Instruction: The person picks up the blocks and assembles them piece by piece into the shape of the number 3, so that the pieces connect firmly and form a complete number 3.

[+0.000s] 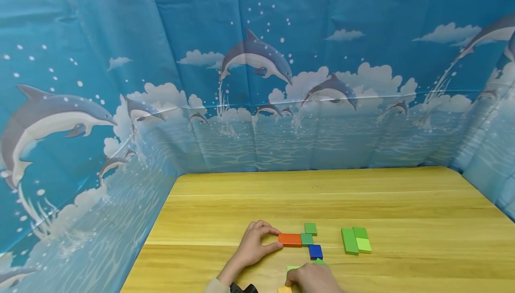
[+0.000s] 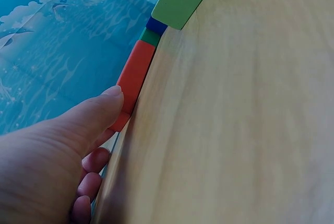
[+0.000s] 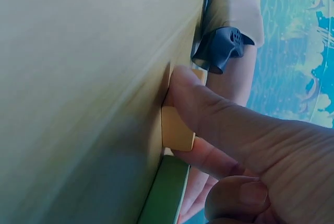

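Observation:
My left hand holds a flat red block by its left end, thumb on the near side and index finger on the far side. Touching the red block's right end is a green square block. Beyond that sits another green square, and a blue block lies nearer. At the near edge of the head view, my right hand pinches a yellow-orange block low on the table. A second orange piece shows by the thumb tip. Beside the fingers stands a green block.
Right of the hands lie a long green block, a green square and a light green square, side by side. A light green piece is partly hidden by the right hand. Dolphin-printed curtains border the wooden table.

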